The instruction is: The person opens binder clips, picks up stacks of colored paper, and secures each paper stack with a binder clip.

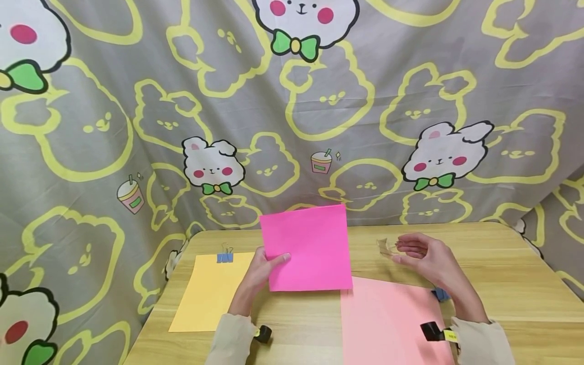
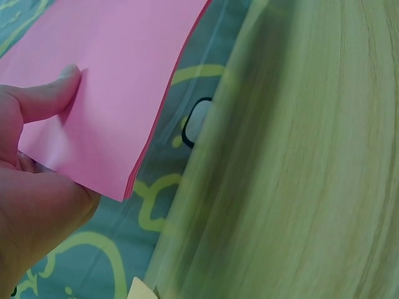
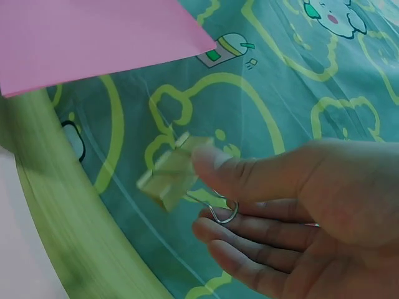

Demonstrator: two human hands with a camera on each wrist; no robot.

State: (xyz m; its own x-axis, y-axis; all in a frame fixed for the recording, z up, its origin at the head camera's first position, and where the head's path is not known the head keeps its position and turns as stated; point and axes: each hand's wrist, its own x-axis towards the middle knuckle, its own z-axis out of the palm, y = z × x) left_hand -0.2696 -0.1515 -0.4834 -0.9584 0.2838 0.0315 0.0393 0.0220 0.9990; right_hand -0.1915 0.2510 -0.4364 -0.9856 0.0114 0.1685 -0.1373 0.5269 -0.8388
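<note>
A stack of bright pink paper sheets is held up above the table by my left hand, thumb across the front face and the fingers mostly hidden behind. Several sheet edges show along its side in the left wrist view. My right hand holds a yellow binder clip to the right of the stack, apart from it. The thumb lies against the clip's body, and a wire handle loop reaches toward the fingers. In the head view the clip is small and blurred.
On the wooden table, yellow paper lies at left with a blue binder clip on its top edge. Light pink paper lies at right, a dark blue binder clip at its edge. A patterned curtain hangs behind.
</note>
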